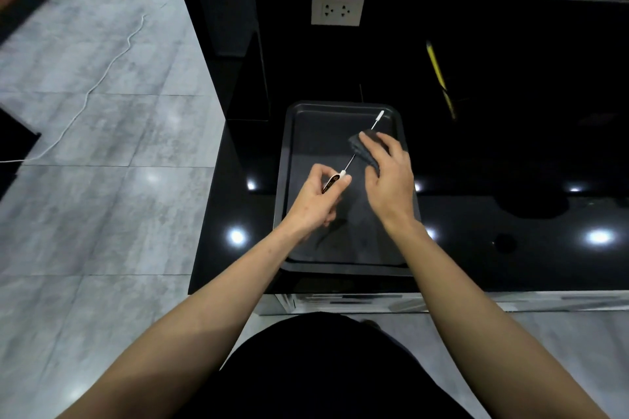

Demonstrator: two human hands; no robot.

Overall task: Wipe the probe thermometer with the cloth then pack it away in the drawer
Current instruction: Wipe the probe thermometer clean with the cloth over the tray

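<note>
While your left hand (315, 201) pinches the probe thermometer (350, 163) by its handle above the baking tray (289, 146), steadying it, your right hand (388, 173) closes the dark cloth (364, 150) around the stem, ready to slide along it; no drawer shows on the worktop (510, 241).

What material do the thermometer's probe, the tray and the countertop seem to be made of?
The probe looks like bare metal: thin, straight, pale and shiny. The tray seems dark coated metal with a matte finish, having a rolled rim and dull reflections. The countertop looks like polished black stone or glass; it mirrors the ceiling lights sharply.
</note>
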